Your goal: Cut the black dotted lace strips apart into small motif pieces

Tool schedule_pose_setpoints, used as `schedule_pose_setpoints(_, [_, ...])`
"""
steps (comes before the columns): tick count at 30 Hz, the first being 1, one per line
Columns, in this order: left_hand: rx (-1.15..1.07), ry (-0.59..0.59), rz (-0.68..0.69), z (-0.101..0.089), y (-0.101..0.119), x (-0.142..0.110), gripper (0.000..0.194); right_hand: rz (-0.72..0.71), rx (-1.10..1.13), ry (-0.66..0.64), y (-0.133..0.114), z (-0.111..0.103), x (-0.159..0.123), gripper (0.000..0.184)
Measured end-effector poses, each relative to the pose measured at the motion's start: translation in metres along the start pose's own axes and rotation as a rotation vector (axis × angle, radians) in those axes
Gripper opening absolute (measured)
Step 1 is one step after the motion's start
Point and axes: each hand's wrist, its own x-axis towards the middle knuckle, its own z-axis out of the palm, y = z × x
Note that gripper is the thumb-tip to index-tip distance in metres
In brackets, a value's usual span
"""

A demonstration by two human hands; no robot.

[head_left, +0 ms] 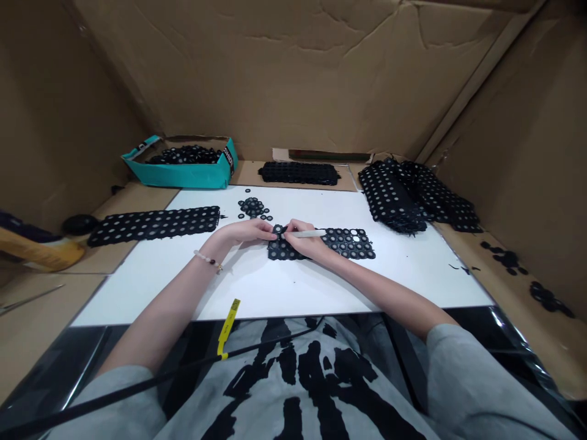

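Note:
A black sheet with rows of round grey discs point(343, 244) lies flat on the white board in front of me. My right hand point(306, 243) is closed around a slim white pen-shaped tool point(312, 233), its tip end down at the sheet's left part. At the sheet's upper left corner, the fingertips of my left hand point(250, 231) are pinched together on the edge. What exactly lies under the fingertips is too small to make out. One cell near the sheet's right end shows white. Just behind my left hand sits a loose pile of small black discs point(252, 206).
A similar black strip point(156, 225) lies to the left. At the back are a teal box point(183, 177) of black pieces and a stacked black bundle point(299, 173). More sheets point(389, 195) are heaped right. Tweezers point(32, 299) lie far left; cardboard walls point(275, 73) surround the board.

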Motion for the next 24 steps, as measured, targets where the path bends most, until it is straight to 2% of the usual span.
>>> schedule_pose_setpoints(5, [0.231, 0.143, 0.050, 0.000, 0.004, -0.003, 0.038, 0.105, 0.098, 0.014, 0.005, -0.008, 0.004, 0.012])
schedule_pose_setpoints(11, [0.297, 0.087, 0.056, 0.003, 0.000, -0.001, 0.043, 0.181, 0.228, 0.008, 0.009, -0.014, 0.007, 0.012])
schedule_pose_setpoints(19, [0.250, 0.165, 0.014, 0.005, -0.001, 0.002, 0.043, 0.171, 0.144, -0.013, 0.011, -0.009, 0.006, 0.009])
schedule_pose_setpoints(24, [0.190, 0.191, 0.009, 0.008, 0.002, 0.001, 0.043, 0.041, 0.036, 0.013, 0.005, -0.006, 0.000, 0.013])
